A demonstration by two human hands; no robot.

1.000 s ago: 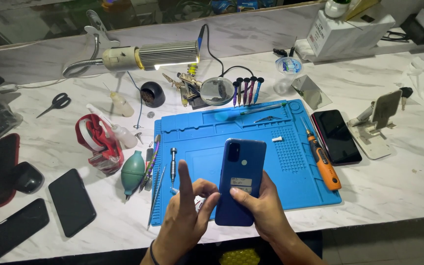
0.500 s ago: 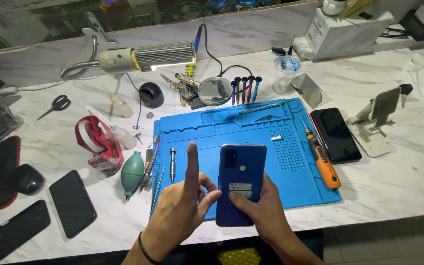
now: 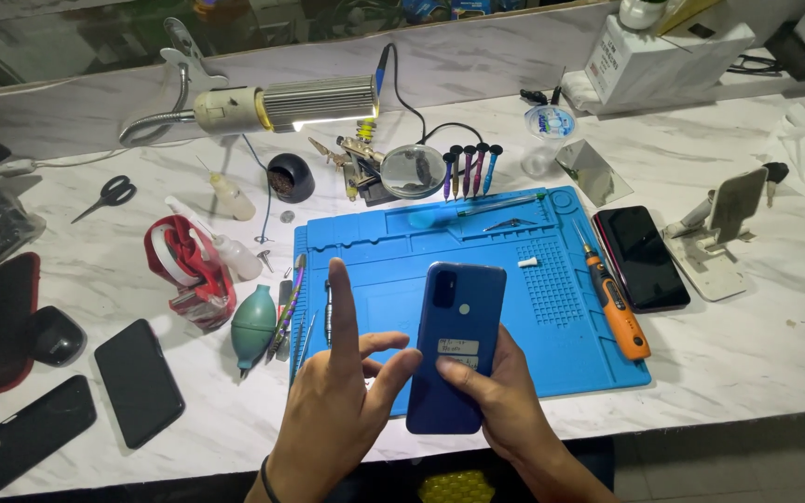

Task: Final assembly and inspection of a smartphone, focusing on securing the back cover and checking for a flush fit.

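nearest the camera, the right hand (image 3: 500, 410) grips a blue phone (image 3: 457, 346) from the right and beneath, back side up, its fingers clenched around the lower half with the thumb lying across the white label. the left hand (image 3: 333, 410) is beside it, fingers released and spread, index finger raised straight up, thumb tip touching the phone's left edge. the phone is held over the near part of a blue work mat (image 3: 533, 307) that lies on the marbled white surface (image 3: 757, 345).

to the left of the hands lie a black phone (image 3: 139, 381), a black phone case (image 3: 20, 438) and a teal air blower (image 3: 253, 326), with a red tape dispenser (image 3: 188, 270) just behind. tweezers and a slim tool rest along the mat's left edge. on the right edge of the mat lies an orange screwdriver (image 3: 612, 303), and just beside it a dark phone (image 3: 641, 257), then a white phone stand (image 3: 719, 233).

farther back stand a row of precision screwdrivers (image 3: 470, 168), a magnifier (image 3: 412, 171), scissors (image 3: 109, 196) and a gooseneck lamp (image 3: 291, 104).
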